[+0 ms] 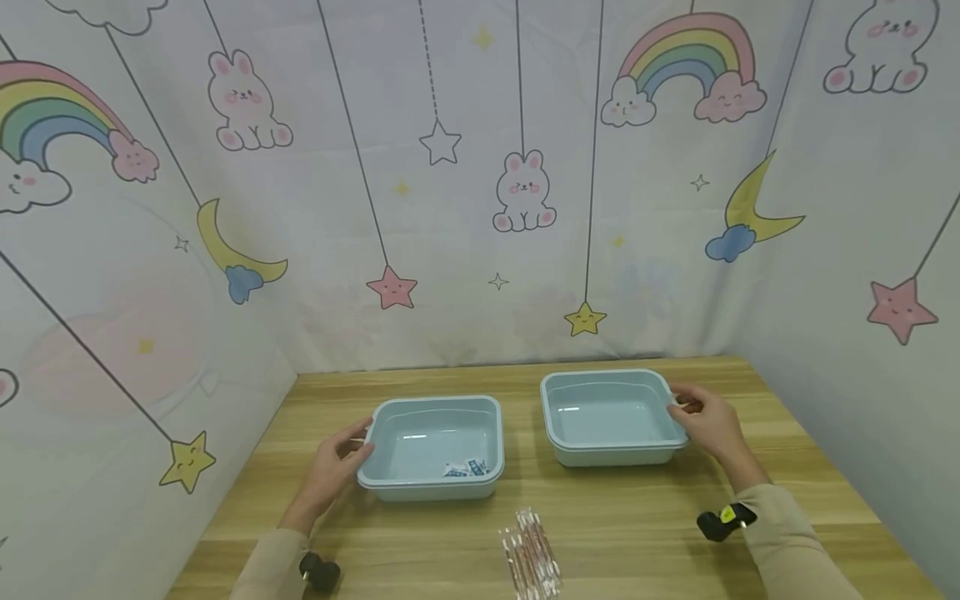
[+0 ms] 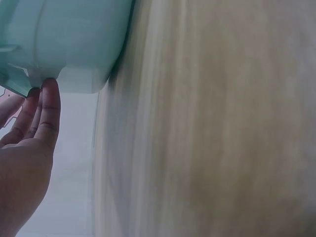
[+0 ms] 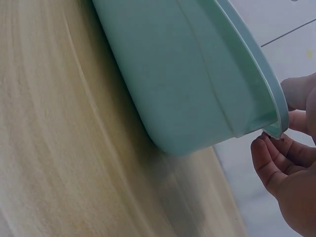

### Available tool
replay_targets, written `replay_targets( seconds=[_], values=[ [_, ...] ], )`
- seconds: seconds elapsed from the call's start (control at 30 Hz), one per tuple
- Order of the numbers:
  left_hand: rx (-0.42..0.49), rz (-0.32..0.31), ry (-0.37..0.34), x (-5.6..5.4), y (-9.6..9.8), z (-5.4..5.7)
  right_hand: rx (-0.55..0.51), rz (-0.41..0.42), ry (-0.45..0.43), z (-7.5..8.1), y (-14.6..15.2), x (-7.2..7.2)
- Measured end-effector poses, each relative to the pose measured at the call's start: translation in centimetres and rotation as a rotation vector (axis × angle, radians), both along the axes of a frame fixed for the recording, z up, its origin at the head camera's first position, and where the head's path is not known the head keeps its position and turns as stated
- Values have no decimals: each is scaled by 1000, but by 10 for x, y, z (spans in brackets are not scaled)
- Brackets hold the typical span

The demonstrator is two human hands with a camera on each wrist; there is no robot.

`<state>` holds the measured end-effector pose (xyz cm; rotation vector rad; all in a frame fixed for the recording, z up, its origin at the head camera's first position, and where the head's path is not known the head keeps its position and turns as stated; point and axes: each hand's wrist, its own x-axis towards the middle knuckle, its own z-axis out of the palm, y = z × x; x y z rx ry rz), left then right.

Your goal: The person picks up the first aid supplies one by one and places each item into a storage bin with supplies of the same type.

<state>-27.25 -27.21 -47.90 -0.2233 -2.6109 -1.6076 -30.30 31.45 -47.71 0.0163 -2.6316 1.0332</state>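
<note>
Person's left hand [image 1: 330,471], thumb and fingers clamped on left rim of left light-blue plastic tub [image 1: 431,492]. Right hand [image 1: 712,423] likewise pinches right rim of right light-blue plastic tub [image 1: 618,456]. Both tubs upright on wood-grain table [image 1: 427,550], side by side with gap between; right one slightly farther. Small printed sachets [image 1: 467,469] inside left tub, near right corner. Wrapped slender sticks [image 1: 531,554] bunched on table, near side, centre. Cartoon-print curtain [image 1: 465,208] at far side.
</note>
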Motion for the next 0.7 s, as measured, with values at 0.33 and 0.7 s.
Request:
replay_targets(
  seconds=[0.33,0.7],
  values=[
    [28,2,-17,-9,-6,-15,-40,-1,-20,-7,2,1],
    [20,-4,11,-7,-6,-12,-76,-20,-66,-6,3,1]
  ],
)
